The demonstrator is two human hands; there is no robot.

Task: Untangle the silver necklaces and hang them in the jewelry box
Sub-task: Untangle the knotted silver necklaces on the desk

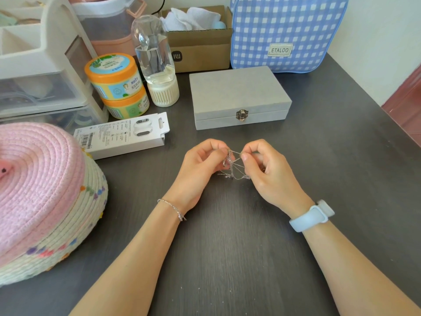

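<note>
The thin silver chain necklaces (233,166) are held as one tangled bunch above the middle of the dark wood-grain table (239,247), pinched between the left hand (200,166) and the right hand (265,169). Nothing is untangled yet. The grey velvet rectangular jewelry box (239,94), toward the far edge, is closed and latched.

Both forearms are bare, with no sleeves in view. The left wrist wears a thin silver chain bracelet (172,209) with a small charm hanging at its lower end. The right wrist wears a watch (312,216) on a smooth pale blue strap, its rounded whitish case sitting at the wrist's outer side. The fingers (247,156) are bare.
</note>
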